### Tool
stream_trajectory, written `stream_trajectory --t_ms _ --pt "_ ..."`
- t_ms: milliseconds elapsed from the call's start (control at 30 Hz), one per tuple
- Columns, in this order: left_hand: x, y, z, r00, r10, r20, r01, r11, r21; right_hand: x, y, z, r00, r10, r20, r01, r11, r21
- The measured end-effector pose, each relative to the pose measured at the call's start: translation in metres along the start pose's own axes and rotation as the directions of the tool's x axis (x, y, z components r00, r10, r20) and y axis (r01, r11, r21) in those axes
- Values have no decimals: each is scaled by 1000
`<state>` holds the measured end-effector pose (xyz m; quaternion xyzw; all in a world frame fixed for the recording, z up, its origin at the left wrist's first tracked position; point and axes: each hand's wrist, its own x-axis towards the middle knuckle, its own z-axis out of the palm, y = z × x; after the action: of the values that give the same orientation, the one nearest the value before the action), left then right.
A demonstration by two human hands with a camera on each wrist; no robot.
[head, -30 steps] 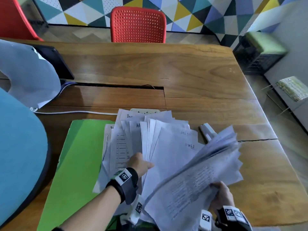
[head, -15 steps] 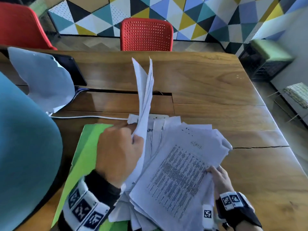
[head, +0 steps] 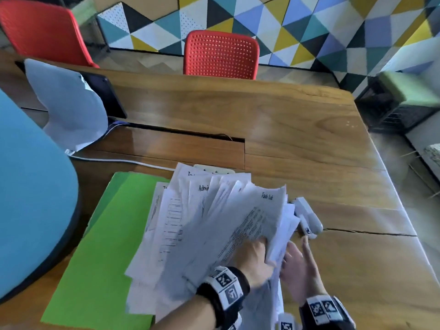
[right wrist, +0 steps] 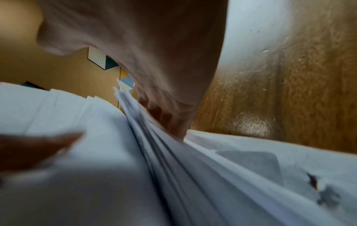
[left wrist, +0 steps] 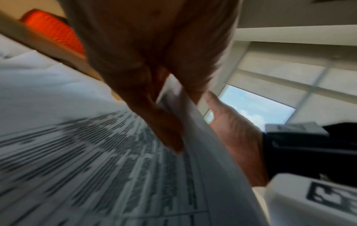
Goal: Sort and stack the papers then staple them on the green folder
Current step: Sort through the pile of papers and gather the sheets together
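A fanned pile of printed white papers (head: 214, 222) lies half on the green folder (head: 95, 246), which is flat on the wooden table (head: 297, 139). My left hand (head: 257, 256) pinches the right edge of the upper sheaf between thumb and fingers; in the left wrist view the left hand (left wrist: 173, 119) holds the papers (left wrist: 77, 152) raised at that edge. My right hand (head: 297, 263) lies beside it with straight fingers. In the right wrist view the right hand (right wrist: 170, 119) touches the underside of the lifted papers (right wrist: 96, 183). A white stapler (head: 309, 217) sits just right of the pile.
A white power strip (head: 214, 169) and its cable (head: 114, 160) lie behind the papers. A dark tablet (head: 107, 96) and a white sheet (head: 69, 106) stand far left. A blue rounded chair back (head: 31, 198) crowds the left. Red chairs (head: 220, 55) stand beyond the table.
My left hand has dropped the upright sheets at the left and moved right to pinch the pile's right edge. My right hand has let go of the printed sheaf, fingers now straight.
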<state>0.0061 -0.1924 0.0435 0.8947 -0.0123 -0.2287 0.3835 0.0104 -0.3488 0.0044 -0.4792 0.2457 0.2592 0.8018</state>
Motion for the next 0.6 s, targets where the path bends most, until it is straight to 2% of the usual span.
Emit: stream_trajectory --t_ms 67,100,167,200,233,267,300,333,367,400,433,533,600 --pt "5 -11 5 984 41 173 3 970 -244 -2 -7 4 995 92 35 -94 994 47" --pt "4 -15 3 968 65 241 7 958 -285 -2 -10 5 993 114 43 -115 992 44" --pt "-4 -25 -10 966 38 257 48 946 -320 -4 -17 12 994 55 96 -51 998 -44" --pt "-8 -34 -16 979 -13 202 81 939 -335 -5 -20 15 993 43 106 -35 997 -73" --pt "-10 -47 -25 993 -71 94 99 935 -340 -9 -24 20 993 59 106 -52 997 -65" --pt "-11 -60 -34 987 -153 -52 129 938 -322 -9 -26 21 993 69 92 -66 997 -39" --pt "-11 -75 -44 946 -246 -212 179 940 -291 -9 -29 24 992 78 98 -77 997 -13" --pt "-11 -90 -54 875 -331 -352 247 933 -263 -8 -28 25 993 80 89 -79 997 -9" --pt "-9 -106 -61 805 -405 -435 324 913 -249 -5 -25 27 995 63 76 -58 997 -59" --pt "-8 -118 -69 761 -463 -455 385 886 -258 -2 -22 26 998 25 56 -17 990 -141" --pt "-5 -130 -74 743 -506 -438 423 862 -278 5 -18 25 999 -23 38 31 969 -243" --pt "6 -152 -79 759 -540 -364 410 831 -376 13 -11 34 994 -105 -18 83 869 -487" --pt "13 -159 -81 751 -559 -352 394 806 -441 18 -11 35 977 -144 -156 33 831 -556"
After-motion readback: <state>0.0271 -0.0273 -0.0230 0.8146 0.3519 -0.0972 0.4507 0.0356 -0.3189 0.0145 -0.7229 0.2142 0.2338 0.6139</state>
